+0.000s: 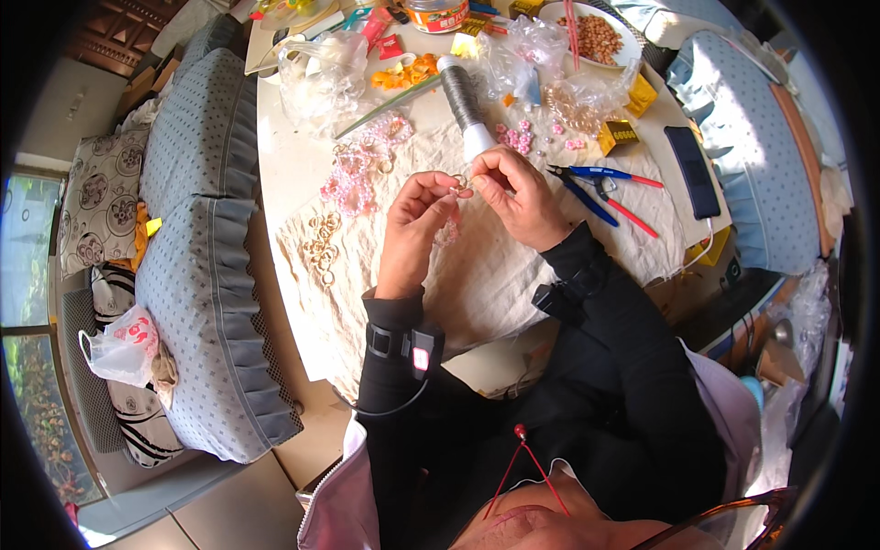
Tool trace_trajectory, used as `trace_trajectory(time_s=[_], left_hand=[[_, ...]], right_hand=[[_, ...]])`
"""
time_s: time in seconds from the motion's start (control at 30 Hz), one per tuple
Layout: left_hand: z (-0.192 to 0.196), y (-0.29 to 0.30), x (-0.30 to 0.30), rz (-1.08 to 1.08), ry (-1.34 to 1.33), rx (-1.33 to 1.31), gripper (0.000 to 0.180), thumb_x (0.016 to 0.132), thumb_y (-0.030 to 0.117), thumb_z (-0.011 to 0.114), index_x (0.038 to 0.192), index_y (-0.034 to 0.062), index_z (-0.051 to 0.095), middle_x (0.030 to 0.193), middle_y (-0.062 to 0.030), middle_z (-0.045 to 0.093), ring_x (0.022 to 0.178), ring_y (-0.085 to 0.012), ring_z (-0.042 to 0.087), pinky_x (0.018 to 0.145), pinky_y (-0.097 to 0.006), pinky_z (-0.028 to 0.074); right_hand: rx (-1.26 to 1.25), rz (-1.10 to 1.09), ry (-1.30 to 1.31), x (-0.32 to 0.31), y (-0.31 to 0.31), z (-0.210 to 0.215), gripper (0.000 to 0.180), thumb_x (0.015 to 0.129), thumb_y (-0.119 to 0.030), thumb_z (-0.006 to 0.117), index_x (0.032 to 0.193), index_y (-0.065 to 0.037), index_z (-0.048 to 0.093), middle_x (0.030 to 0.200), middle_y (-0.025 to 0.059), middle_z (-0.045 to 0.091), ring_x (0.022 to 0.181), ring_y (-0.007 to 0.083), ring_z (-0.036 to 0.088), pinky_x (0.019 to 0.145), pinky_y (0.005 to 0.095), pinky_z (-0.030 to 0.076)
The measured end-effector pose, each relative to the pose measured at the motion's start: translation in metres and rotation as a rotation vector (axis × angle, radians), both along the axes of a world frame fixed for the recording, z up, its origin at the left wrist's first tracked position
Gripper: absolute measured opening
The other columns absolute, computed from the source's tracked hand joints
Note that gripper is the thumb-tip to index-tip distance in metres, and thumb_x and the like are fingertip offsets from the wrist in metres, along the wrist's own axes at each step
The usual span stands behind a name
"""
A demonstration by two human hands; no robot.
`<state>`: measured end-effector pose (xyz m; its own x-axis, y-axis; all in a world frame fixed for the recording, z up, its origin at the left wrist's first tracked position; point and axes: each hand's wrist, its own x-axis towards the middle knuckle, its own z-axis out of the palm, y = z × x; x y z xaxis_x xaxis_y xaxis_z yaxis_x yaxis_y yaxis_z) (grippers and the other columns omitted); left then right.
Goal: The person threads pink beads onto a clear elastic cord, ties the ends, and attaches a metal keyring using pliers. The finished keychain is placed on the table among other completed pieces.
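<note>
My left hand (412, 229) pinches a small gold ring (461, 182) above the cloth-covered table. A short string of pink beads (448, 232) hangs below those fingers. My right hand (521, 200) is closed in a pinch just beside the ring; what its fingertips hold is too small to make out. Left of my hands lie pink bead strands (348, 186) and a cluster of gold rings (322, 242). Beyond my fingers, a spool of grey thread (460, 95) lies with its white end towards me. Pink flower-like beads (519, 137) rest beyond my right hand.
Two pliers with red and blue handles (632, 214) lie right of my right hand, near a dark phone (691, 172) on a white cable. Clear plastic bags (323, 84), orange pieces (409, 72) and a plate of nuts (627, 48) occupy the far side. Sofas (206, 302) flank the table.
</note>
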<state>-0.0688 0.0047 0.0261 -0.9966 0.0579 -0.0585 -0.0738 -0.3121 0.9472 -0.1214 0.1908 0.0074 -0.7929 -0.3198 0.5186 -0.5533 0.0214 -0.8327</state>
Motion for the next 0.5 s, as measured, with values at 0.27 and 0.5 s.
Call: trace_trajectory(time_s=[0.27, 0.5], left_hand=[[0.001, -0.001, 0.0, 0.013, -0.045, 0.051, 0.02, 0.101, 0.002, 0.059, 0.121, 0.0035, 0.059, 0.103, -0.0072, 0.071, 0.079, -0.0103, 0.062, 0.066, -0.026, 0.052], [-0.009, 0.0, -0.001, 0.009, -0.09, -0.048, 0.017, 0.1, 0.002, 0.061, 0.117, 0.0067, 0.058, 0.092, -0.0044, 0.068, 0.068, -0.0079, 0.059, 0.055, -0.022, 0.047]], right_hand=[[0.005, -0.026, -0.056, 0.0, -0.001, -0.002, 0.011, 0.104, -0.01, 0.063, 0.108, -0.002, 0.058, 0.098, 0.0109, 0.064, 0.088, 0.0242, 0.065, 0.078, 0.0361, 0.053], [0.047, 0.075, 0.018, 0.0, -0.002, -0.004, 0.008, 0.106, -0.009, 0.061, 0.11, -0.002, 0.058, 0.1, 0.0039, 0.059, 0.089, 0.0128, 0.057, 0.079, 0.0285, 0.049]])
